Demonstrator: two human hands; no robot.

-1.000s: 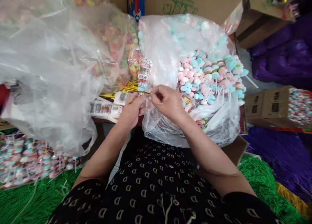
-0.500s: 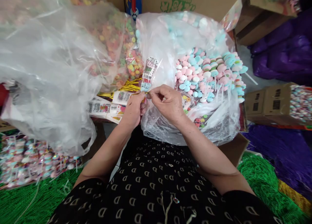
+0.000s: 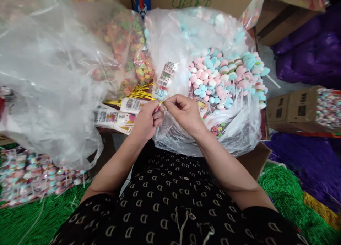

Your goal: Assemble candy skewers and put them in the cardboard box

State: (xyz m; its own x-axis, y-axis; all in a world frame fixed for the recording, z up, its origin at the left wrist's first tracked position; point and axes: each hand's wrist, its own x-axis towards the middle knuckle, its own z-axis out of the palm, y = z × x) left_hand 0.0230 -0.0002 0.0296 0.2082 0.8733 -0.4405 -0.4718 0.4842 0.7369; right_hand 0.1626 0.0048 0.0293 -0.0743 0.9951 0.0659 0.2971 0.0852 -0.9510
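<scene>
Gold twist tie [image 3: 161,102] pinched between right-hand fingertips [image 3: 166,103], other end hidden at the base of a printed candy packet [image 3: 165,80], upright at twelve o'clock above both hands. Left hand [image 3: 145,122], curled nearly shut, gripping the packet's lower end; right hand [image 3: 183,113] half-closed just beside it. Clear bag of pastel lollipops [image 3: 234,138] at two o'clock; purple tinsel [image 3: 303,163] at three.

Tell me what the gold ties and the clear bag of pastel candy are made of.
The gold ties look like thin metallic-coated strips, bright and glinting; whether there is a wire core inside can't be seen. The clear bag looks like thin plastic film, see-through and glossy, with soft creases and highlights along its folds.
</scene>
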